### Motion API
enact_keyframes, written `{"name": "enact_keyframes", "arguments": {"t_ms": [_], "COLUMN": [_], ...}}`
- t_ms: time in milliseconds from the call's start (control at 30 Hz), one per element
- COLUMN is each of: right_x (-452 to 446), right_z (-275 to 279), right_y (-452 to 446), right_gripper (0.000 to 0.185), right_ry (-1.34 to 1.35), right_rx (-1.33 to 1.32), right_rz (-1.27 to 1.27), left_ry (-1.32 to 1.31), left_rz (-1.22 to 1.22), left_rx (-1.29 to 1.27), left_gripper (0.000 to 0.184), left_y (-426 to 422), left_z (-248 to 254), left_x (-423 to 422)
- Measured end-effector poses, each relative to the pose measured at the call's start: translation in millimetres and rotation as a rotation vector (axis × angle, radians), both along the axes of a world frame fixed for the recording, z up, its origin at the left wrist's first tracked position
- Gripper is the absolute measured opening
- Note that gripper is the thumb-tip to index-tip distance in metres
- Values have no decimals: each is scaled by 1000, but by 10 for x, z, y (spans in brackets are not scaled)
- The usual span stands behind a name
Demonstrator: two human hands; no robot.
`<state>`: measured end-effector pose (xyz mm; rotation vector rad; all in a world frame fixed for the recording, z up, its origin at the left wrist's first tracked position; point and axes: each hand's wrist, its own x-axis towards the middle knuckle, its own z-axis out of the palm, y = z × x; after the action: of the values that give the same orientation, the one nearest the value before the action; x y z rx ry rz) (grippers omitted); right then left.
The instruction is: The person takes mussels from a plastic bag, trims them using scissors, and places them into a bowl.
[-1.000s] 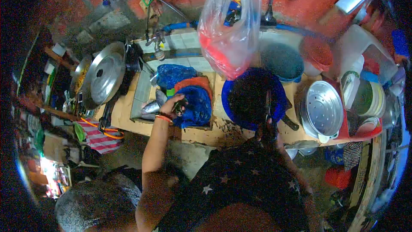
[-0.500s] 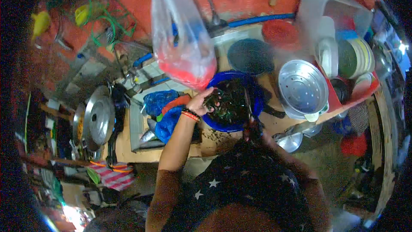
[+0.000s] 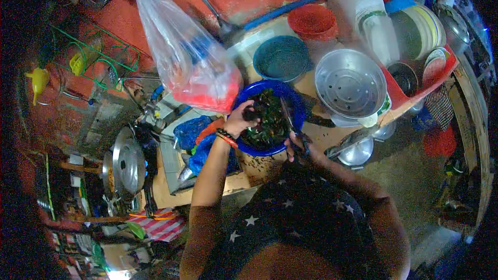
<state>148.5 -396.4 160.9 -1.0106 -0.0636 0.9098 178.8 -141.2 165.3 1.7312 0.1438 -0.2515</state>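
A blue basin [image 3: 298, 96] holds a heap of dark, glossy greenish pieces [image 3: 270, 124] that look like mussels. My left hand [image 3: 238, 120], with beaded bands at the wrist, is over the basin's left rim. Its fingers curl around a dark piece whose kind I cannot make out. At the right rim my right hand [image 3: 296, 146] is closed on the handle of a knife [image 3: 286, 111]. The thin blade points up and away across the basin. Shadow and the dark starred shirt partly hide this hand.
A clear plastic bag [image 3: 192, 57] hangs behind the basin. Blue bags [image 3: 194, 132] and a fish [image 3: 185, 172] lie left. A teal basin [image 3: 280, 57], a red basin [image 3: 312, 22], a perforated metal pot [image 3: 350, 85] and a red dish rack [image 3: 425, 91] stand behind and right.
The view has shifted, and most things on the table appear further left. My left hand stays at the basin's left rim, fingers still curled. The knife now shows more clearly in my right hand.
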Motion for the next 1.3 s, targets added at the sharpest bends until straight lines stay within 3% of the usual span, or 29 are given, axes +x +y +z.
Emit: {"name": "enact_keyframes", "arguments": {"t_ms": [100,133,167,233,300,367,500,567,633,667,767,833,867,933,967,1033,1133,1267,1300], "right_x": [27,28,29,19,19,29,11,26,38,40,38,31,22,18,17,0,-36,-37,-37], "right_z": [-196,-195,-183,-168,-214,-243,-76,-245,-255,-250,-266,-254,-208,-200,-230,-199,-157,-250,-254], "right_y": [47,39,33,34,39,18,-39,-20,-18,-25,-11,-8,-13,-17,-13,-12,-10,22,26], "right_gripper": [44,44,42,41,40,40,40,40,40,40,41,41,40,39,39,39,40,37,36], "right_ry": [-31,-33,-23,-13,14,-6,-19,-39,-61,-100,-126,-114,-126,-139,-142,-145,-154,-114,-141], "right_rx": [7,5,15,21,68,61,-28,-6,16,9,-15,-33,-39,-46,-72,-102,-11,-50,-71], "right_rz": [28,31,34,42,30,31,45,49,50,57,66,68,63,56,58,60,48,103,110], "left_ry": [-126,-420,-421,-641,-583,-384,-341,-310,-464,-465,-372,-175,-176,-621,-621,-421,-207,-291,-265], "left_rz": [104,74,78,-21,8,66,14,-11,-72,-71,11,202,202,-148,-147,-110,3,108,135], "left_rx": [21,326,324,745,699,397,441,478,718,719,592,52,51,838,836,507,469,533,414], "left_gripper": [65,52,52,38,28,26,37,42,41,41,44,43,43,37,37,35,41,44,43], "left_y": [-96,-176,-155,-76,-52,-4,124,107,103,85,-12,68,122,170,157,52,32,313,310], "left_z": [-105,-105,-162,-352,-434,-409,-402,-329,-305,-301,-265,-498,-555,-536,-550,-495,-552,-1271,-1315], "left_x": [32,36,48,83,60,37,-78,-127,-149,-165,-186,-143,-140,-149,-161,-202,-211,-65,-37]}}
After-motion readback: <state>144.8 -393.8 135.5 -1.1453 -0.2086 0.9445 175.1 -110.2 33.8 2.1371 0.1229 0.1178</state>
